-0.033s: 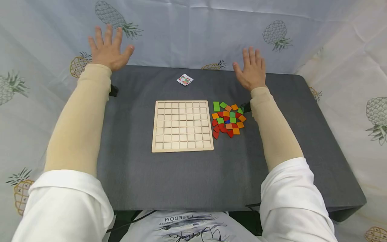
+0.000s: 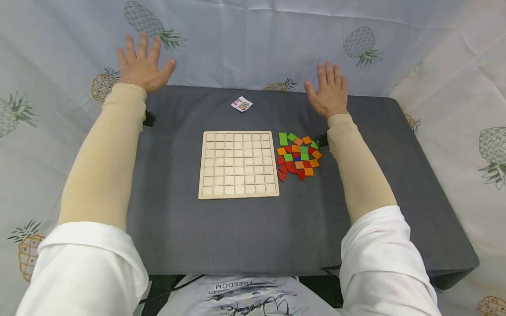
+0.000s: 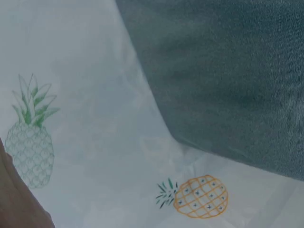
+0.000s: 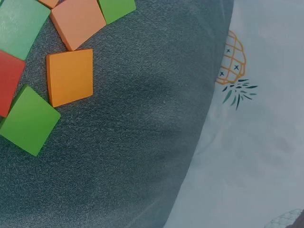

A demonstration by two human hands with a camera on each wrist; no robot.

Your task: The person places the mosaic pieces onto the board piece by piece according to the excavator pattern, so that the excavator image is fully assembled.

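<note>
My left hand (image 2: 143, 68) is stretched out over the table's far left corner, fingers straight and spread, holding nothing. Over the far right part, my right hand (image 2: 329, 94) also has straight fingers and is empty. A square wooden grid board (image 2: 239, 165) lies flat between the arms. Right beside it is a loose cluster of coloured tiles in red, orange, green and blue, among them a red tile (image 2: 292, 170) and a green rectangle (image 2: 283, 139). The right wrist view shows an orange tile (image 4: 71, 77) and a green tile (image 4: 30, 120) close up below that wrist.
A small printed card (image 2: 242, 104) lies behind the board. The dark grey table (image 2: 237, 237) ends at a white pineapple-print curtain (image 2: 257, 39) at the back and sides. A black cable (image 2: 174, 289) crosses the lap at the front edge.
</note>
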